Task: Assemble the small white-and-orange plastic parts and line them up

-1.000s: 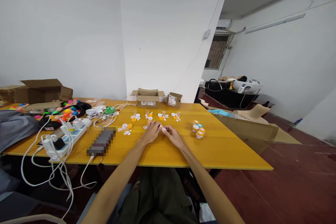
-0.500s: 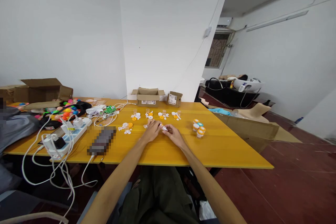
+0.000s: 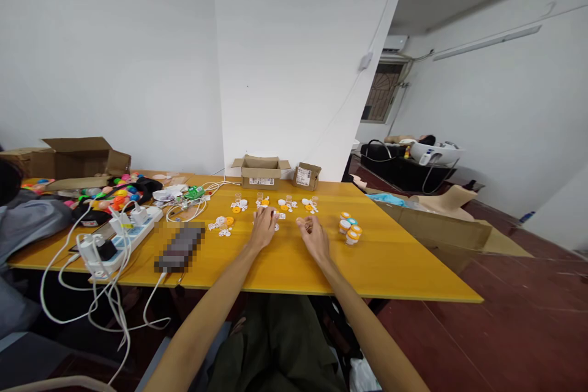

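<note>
My left hand (image 3: 263, 228) is over a small group of white discs and cards (image 3: 282, 216) on the yellow table (image 3: 395, 263). Its fingers point down and draw together at these pieces; what lies under the fingertips is hidden. A short way to the right, my right hand (image 3: 315, 239) is raised with fingers curled and closed. Whatever it holds is mostly covered and too small to name. Behind the hands lie several groups of white pieces, orange rings (image 3: 236, 210) and clear cups (image 3: 260, 196). Right of my right hand stands a cluster of clear cups with orange, white and teal lids (image 3: 350, 228).
Two small cardboard boxes (image 3: 260, 173) stand at the back edge. On the left are a phone (image 3: 179, 248), a white power strip (image 3: 128, 236) with tangled cables, and colourful balls (image 3: 117, 196). A person's grey sleeve (image 3: 32, 226) shows at far left.
My hands were together around a small, shiny clear thing; they are now apart. The left has moved slightly left over the white pieces, the right has drawn to the right.
</note>
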Available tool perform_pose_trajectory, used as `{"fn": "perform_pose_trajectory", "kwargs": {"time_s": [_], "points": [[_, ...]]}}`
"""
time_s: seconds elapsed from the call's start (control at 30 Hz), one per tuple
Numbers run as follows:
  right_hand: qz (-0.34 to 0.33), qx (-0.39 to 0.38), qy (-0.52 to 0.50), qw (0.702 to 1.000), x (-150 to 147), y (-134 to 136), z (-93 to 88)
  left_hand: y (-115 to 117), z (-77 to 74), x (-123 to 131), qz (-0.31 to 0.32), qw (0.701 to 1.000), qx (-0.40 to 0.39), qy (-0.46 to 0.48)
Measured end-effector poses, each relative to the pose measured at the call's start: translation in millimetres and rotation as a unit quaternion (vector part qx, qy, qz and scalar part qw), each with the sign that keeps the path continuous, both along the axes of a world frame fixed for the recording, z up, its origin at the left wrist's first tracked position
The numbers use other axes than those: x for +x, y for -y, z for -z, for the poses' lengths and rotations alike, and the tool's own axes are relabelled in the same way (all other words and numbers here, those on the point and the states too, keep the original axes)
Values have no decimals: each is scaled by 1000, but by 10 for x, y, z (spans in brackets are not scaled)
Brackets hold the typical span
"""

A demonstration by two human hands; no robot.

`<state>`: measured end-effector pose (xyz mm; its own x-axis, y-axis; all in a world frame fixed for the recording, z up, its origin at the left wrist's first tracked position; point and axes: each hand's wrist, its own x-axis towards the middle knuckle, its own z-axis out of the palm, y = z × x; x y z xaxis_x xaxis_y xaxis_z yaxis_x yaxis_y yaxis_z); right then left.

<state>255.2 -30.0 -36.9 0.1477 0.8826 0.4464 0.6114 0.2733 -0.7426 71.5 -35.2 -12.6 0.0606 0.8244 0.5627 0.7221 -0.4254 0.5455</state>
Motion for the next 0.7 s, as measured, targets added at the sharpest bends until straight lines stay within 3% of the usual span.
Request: {"fn": "perform_pose_trajectory", "kwargs": {"time_s": [0.13,0.23,0.5,0.7], "points": [[56,-47,107,992,-11,-23,-36,18,-14,3,12,1000,-5,9],[40,-70,138,987,6,-141,-5,29,-20,2,21,1000,-4,8],[-18,2,101,995,71,-611,181,8,13,-9,47,999,-7,-11],[-17,-52,79,995,-13,-686,169,19,5,-8,57,998,-8,-23]]}}
